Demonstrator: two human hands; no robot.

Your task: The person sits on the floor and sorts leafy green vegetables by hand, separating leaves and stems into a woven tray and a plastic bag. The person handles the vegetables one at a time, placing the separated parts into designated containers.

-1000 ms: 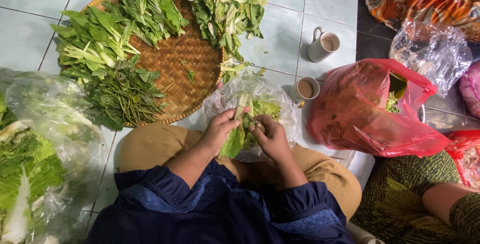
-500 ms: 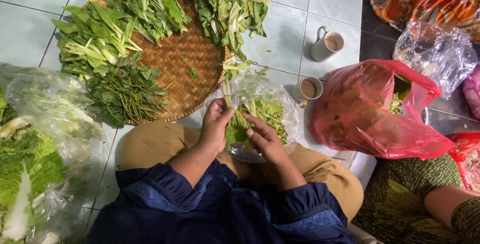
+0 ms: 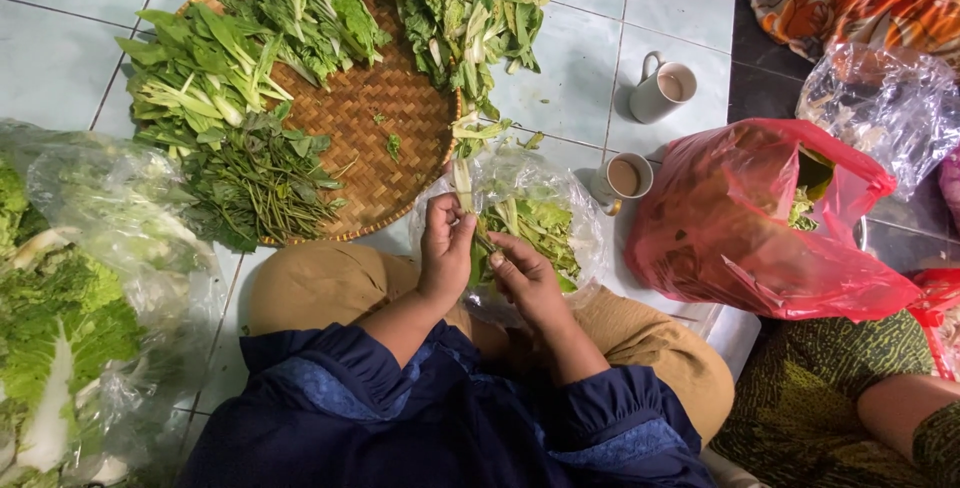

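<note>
Nearest the camera are dark blue sleeves and tan trousers on folded knees, and both hands meet just above them at the near edge of a clear plastic bag of pale green leafy stalks (image 3: 535, 223), which lies on the tiled floor against the person's knees; the left hand (image 3: 445, 253) is curled closed around a stalk at the bag's left edge, fingers folded over it; the right hand (image 3: 525, 278) is pinched shut on the same green stalk just beside it, thumb and fingertips pressed together, the two hands almost touching; left of the bag, well apart, a large clear plastic sack holding pale green cabbage leaves (image 3: 70, 318) sprawls along the frame's edge; just beyond the bag and to its left sits a round woven bamboo tray (image 3: 385, 123), with several heaps of green leaves and thin stems piled round its rim and its middle bare; right of the bag, touching close, stands a small cup of brown drink (image 3: 625, 176); farther beyond that a pale mug with a handle (image 3: 665, 90); right of the cup a red translucent plastic bag (image 3: 760, 228) bulges with greens; another person's patterned green clothing and forearm (image 3: 900, 413) lie to the bag's lower right.
</note>
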